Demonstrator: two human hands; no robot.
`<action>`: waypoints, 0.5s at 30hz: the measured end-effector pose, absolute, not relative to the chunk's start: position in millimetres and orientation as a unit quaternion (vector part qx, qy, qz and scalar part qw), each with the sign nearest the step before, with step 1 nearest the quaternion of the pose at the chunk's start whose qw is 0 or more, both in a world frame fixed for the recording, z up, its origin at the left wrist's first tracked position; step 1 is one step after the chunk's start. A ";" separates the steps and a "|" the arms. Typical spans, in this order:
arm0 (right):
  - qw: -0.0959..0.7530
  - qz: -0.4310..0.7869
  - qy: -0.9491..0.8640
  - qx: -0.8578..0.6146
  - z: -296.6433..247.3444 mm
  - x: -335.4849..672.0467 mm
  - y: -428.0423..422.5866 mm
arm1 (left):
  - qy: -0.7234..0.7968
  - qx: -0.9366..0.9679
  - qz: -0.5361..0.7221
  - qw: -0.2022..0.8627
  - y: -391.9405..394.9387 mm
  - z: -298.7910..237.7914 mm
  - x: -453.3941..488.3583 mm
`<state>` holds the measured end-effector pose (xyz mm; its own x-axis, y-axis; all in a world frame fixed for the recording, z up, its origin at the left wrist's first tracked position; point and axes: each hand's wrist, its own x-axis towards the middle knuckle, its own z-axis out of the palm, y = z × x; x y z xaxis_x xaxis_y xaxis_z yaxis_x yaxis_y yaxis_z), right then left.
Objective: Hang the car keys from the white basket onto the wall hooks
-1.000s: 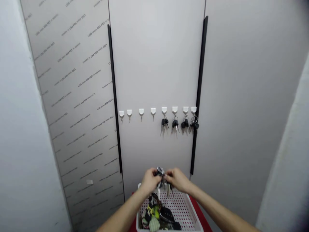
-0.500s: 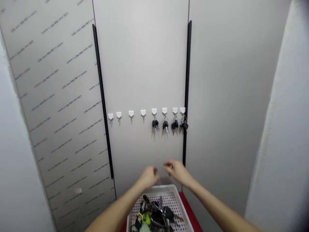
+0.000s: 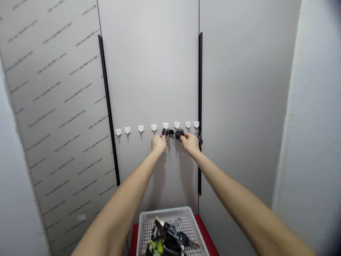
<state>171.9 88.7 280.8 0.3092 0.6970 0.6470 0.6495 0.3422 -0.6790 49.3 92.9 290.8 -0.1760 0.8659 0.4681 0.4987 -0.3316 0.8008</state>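
Pale cabinet panel (image 3: 149, 89), white hooks (image 3: 141, 128) in a row.
Fingers of the left hand (image 3: 159, 143) and right hand (image 3: 190, 143) pinch black-headed keys (image 3: 179, 133) at the hooks; whether these hang on one is too small to tell. White basket (image 3: 165, 214) below.

The bottom edge crops the basket (image 3: 165, 210) and 2 forearms (image 3: 112, 209); keys (image 3: 178, 134) at the right hand (image 3: 190, 143) are too small to count.

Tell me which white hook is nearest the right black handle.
The rightmost white hook, at the row's end: it sits right beside the right black handle; the other seven are farther left.
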 end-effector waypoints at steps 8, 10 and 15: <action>0.433 0.015 -0.709 -0.557 266.4 176.9 53.7 | 0.492 0.708 0.466 0.197 70.7 281.1 41.4; 0.375 0.030 -0.739 -0.559 239.7 177.0 44.4 | 0.505 0.740 0.402 0.190 61.2 252.2 41.7; 0.230 0.075 -0.770 -0.590 153.3 179.6 19.0 | 0.550 0.785 0.211 0.193 34.9 163.2 36.8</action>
